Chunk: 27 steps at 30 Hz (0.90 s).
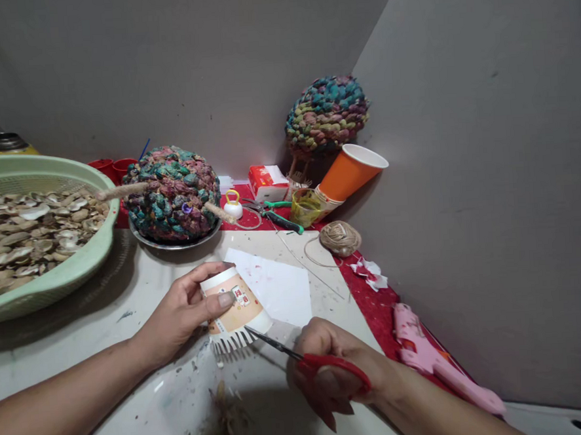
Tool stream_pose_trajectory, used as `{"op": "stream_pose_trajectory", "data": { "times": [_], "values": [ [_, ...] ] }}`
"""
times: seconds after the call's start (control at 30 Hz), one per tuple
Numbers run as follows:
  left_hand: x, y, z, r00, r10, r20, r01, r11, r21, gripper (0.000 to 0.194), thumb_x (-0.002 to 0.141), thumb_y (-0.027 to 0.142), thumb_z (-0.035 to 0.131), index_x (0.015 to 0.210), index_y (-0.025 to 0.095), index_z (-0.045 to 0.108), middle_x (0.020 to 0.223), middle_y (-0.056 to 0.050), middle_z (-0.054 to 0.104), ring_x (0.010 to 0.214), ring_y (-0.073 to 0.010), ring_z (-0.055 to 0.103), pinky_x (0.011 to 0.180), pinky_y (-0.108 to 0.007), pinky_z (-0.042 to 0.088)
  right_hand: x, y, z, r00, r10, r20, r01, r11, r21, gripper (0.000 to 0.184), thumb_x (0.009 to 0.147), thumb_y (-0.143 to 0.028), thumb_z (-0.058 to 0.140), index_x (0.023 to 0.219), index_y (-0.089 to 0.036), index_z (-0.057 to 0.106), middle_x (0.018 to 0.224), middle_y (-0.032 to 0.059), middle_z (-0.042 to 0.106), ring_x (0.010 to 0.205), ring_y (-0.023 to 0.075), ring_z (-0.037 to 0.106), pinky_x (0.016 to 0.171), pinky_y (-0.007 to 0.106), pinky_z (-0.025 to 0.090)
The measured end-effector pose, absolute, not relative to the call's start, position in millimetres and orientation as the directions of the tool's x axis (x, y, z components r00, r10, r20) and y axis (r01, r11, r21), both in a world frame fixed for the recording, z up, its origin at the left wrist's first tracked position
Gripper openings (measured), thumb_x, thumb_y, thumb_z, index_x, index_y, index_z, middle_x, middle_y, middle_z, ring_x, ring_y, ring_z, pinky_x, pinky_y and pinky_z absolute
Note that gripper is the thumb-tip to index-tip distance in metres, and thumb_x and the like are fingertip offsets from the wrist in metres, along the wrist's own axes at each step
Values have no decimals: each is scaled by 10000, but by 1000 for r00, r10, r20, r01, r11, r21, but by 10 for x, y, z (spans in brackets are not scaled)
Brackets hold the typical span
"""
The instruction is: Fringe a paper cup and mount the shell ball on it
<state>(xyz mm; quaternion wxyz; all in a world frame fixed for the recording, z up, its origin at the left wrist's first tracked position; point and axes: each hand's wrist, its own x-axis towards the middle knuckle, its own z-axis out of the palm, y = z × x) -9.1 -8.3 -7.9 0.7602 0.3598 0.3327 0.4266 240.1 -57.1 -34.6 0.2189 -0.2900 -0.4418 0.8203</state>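
Right grip (pixel 333 343) holds scissors (pixel 289 351) at cup's (pixel 247 310) edge.

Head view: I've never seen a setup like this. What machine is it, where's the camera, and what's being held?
No machine: these are a person's two bare hands, seen from one camera worn on the head, looking forward and down. The left hand holds a paper cup with slits cut into its rim; the right hand holds red-handled scissors at that rim. On the pale table are a white sheet, a green basket of apparent peanut shells, and a multicoloured ball in a metal dish.
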Motion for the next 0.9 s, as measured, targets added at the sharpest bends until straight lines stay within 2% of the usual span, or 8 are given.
{"op": "stream_pose_trajectory", "data": {
  "times": [0.13, 0.2, 0.3, 0.4, 0.53, 0.6, 0.73, 0.9],
  "values": [
    [-82, -92, -85, 442, 883, -160, -449, 372, 813, 406, 710, 219, 879, 1080, 217, 712, 971, -47, 769, 821, -185, 724, 776, -307, 583, 2397, -578, -359, -752, 617, -233, -190, -542, -819, 523, 688, -529, 817, 484, -105, 589, 375, -19, 466, 315, 70, 433, 319, 157, 356],
    [-81, -97, -85, 445, 883, -151, -450, 366, 815, 416, 713, 205, 876, 1094, 215, 708, 977, -50, 768, 825, -180, 724, 783, -306, 585, 2385, -579, -341, -757, 619, -210, -234, -557, -797, 518, 706, -501, 819, 483, -116, 553, 380, -39, 435, 320, 60, 414, 346, 164, 415],
    [-85, -104, -76, 440, 886, -148, -438, 355, 826, 429, 705, 190, 880, 1099, 203, 709, 985, -56, 765, 828, -173, 719, 787, -293, 582, 2363, -579, -306, -771, 610, -185, -269, -575, -773, 514, 722, -463, 819, 482, -125, 516, 398, -57, 412, 319, 34, 340, 360, 167, 441],
    [-89, -110, -66, 439, 886, -148, -436, 353, 828, 418, 706, 200, 881, 1090, 207, 713, 979, -48, 764, 835, -174, 717, 790, -294, 581, 2344, -579, -289, -767, 620, -162, -307, -577, -757, 530, 718, -457, 823, 468, -133, 485, 405, -62, 396, 319, 33, 331, 348, 163, 421],
    [-90, -105, -72, 436, 884, -168, -442, 373, 816, 417, 705, 227, 884, 1085, 217, 712, 963, -44, 767, 842, -188, 722, 788, -308, 582, 2352, -570, -288, -772, 625, -117, -310, -531, -789, 527, 750, -464, 780, 456, -130, 498, 403, -22, 448, 327, 67, 416, 332, 162, 342],
    [-94, -94, -81, 424, 886, -187, -438, 381, 814, 424, 707, 247, 884, 1092, 210, 711, 974, -52, 769, 855, -193, 721, 796, -306, 577, 2376, -563, -295, -777, 618, -120, -266, -495, -827, 538, 754, -512, 766, 470, -114, 542, 428, 14, 504, 346, 76, 442, 341, 167, 299],
    [-110, -67, -98, 419, 887, -195, -410, 377, 831, 415, 744, 278, 854, 1122, 200, 699, 982, -59, 771, 840, -191, 720, 792, -296, 568, 2433, -556, -329, -762, 624, -174, -156, -436, -886, 560, 719, -593, 777, 530, -94, 609, 475, 51, 569, 382, 80, 437, 377, 181, 300],
    [-125, -55, -111, 440, 887, -144, -414, 342, 844, 298, 810, 270, 794, 1082, 199, 695, 934, -43, 775, 811, -178, 723, 781, -281, 562, 2430, -549, -310, -765, 619, -177, -104, -390, -915, 597, 714, -644, 753, 504, -115, 573, 431, 25, 516, 365, 82, 407, 369, 192, 270]
  ]
}}
